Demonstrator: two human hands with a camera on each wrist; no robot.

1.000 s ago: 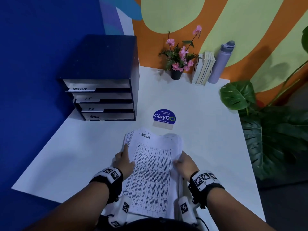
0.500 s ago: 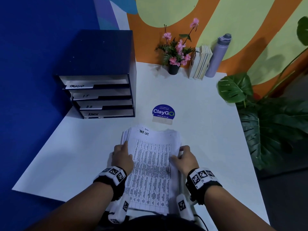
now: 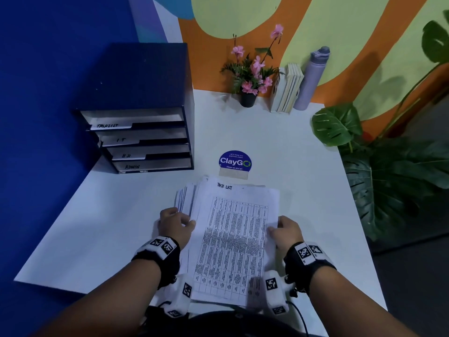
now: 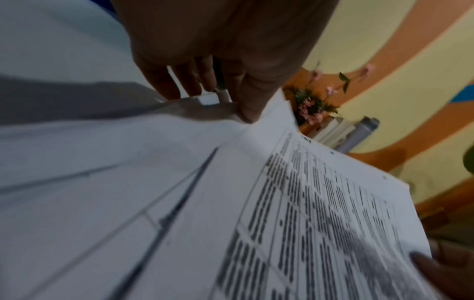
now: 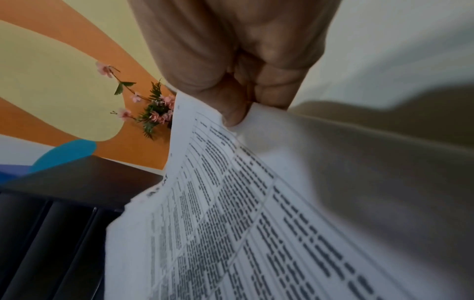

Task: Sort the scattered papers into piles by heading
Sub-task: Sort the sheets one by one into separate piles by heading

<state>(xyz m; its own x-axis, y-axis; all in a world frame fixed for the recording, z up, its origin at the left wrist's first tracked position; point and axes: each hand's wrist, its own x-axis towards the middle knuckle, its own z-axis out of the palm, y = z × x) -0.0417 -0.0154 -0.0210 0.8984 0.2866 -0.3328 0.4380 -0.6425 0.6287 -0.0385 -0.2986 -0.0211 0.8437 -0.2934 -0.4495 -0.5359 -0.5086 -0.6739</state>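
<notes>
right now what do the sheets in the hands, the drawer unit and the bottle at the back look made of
Sheets: thin matte white printed paper; the edges bend where the left hand and right hand pinch them.
Drawer unit: dark blue smooth casing, probably plastic or coated board; the drawers look pale grey with handwritten labels.
Bottle: matte lilac body with a grey cap, coated metal or plastic, cannot tell which.

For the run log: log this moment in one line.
left hand: grips paper stack | right hand: pinches top sheet | heading: TASK LIST
</notes>
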